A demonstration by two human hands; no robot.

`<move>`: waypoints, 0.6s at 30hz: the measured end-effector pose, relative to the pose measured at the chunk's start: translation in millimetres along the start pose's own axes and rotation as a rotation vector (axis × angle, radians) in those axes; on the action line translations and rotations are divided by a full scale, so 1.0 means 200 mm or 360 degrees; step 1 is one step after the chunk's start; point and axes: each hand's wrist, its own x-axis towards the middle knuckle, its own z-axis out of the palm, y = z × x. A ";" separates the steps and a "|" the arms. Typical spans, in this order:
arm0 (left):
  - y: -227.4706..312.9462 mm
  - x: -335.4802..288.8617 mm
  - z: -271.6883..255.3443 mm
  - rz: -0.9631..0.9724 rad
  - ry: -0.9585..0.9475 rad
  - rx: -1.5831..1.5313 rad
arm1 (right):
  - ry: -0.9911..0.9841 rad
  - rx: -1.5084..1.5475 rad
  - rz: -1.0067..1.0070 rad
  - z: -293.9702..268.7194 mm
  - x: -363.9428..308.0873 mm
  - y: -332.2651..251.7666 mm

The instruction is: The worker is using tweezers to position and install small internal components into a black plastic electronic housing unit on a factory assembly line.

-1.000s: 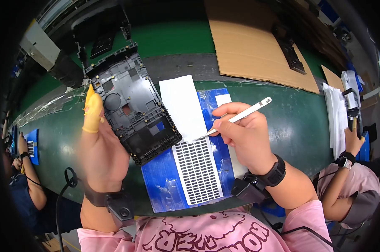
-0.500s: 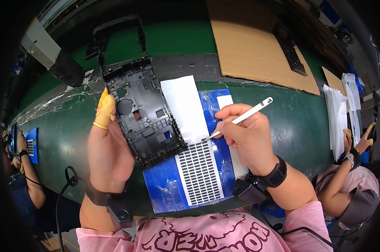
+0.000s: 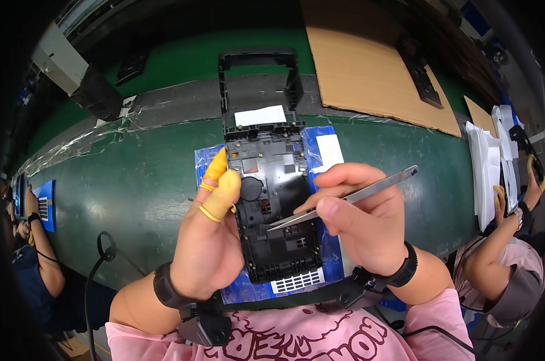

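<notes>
A black plastic housing [image 3: 278, 240] with an open frame at its far end is gripped along its left edge by my left hand [image 3: 209, 246]. Yellow finger cots cover that hand's thumb and a finger. My right hand [image 3: 368, 222] pinches metal tweezers [image 3: 374, 188], whose tips are over the lower middle of the housing. Whether the tips touch it or hold a piece, I cannot tell. Beneath the housing lies a white sheet of small black stickers [image 3: 296, 281], mostly hidden, on a blue board [image 3: 248, 292] wrapped in clear film.
Brown cardboard [image 3: 368, 72] lies at the far right with a black plastic part [image 3: 426, 84] on it. White sheets [image 3: 483, 174] stand at right by a co-worker's hands [image 3: 519, 198]. A grey post [image 3: 58, 57] rises at far left. Another person works at the left edge.
My left hand has brought the housing rightward, over the sticker sheet. The tweezers have left the sheet's top row and moved left and down over the housing.
</notes>
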 end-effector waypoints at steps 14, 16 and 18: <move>-0.02 -0.04 0.05 0.0046 -0.0030 0.0122 | 0.0107 -0.0062 0.0025 0.01 0.01 0.01; -0.02 -0.04 0.05 0.0049 -0.0025 0.0111 | 0.0110 -0.0077 0.0037 0.01 0.00 0.01; -0.02 -0.04 0.05 0.0052 -0.0050 0.0117 | 0.0107 -0.0078 0.0031 0.01 0.01 0.01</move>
